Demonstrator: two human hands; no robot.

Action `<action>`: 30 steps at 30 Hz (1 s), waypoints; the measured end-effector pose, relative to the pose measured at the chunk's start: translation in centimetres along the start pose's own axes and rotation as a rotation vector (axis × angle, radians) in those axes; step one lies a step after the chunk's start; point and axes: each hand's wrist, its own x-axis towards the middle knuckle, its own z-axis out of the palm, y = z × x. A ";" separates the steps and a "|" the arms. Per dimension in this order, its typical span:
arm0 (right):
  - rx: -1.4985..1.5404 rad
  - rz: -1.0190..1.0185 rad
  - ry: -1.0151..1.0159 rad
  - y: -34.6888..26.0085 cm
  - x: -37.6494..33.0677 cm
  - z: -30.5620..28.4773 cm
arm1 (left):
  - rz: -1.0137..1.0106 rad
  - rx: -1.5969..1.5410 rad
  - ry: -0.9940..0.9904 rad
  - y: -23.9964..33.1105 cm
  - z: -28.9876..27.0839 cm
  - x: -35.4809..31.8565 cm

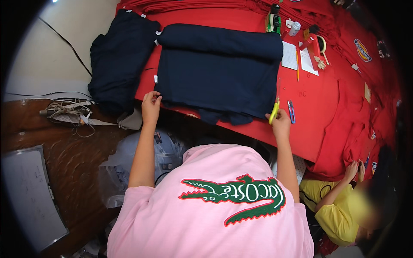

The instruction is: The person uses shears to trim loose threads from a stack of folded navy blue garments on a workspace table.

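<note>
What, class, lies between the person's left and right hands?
In the head view, dark navy fabric lies between the left hand and the right hand, which holds yellow-handled scissors.

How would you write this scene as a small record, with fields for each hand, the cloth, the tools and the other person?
Left hand: at near left corner of navy cloth; grip unclear
Right hand: holding yellow-handled scissors by the near right corner
Cloth: far part rolled or folded over, on red surface
Left side: dark bundle
Tools: blue snips; yellow pencil
Other person's hands: at red fabric
</note>
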 end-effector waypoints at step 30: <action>0.457 0.056 0.246 -8.4 -1.6 5.6 | -0.526 -0.625 -0.386 -10.4 -5.6 5.3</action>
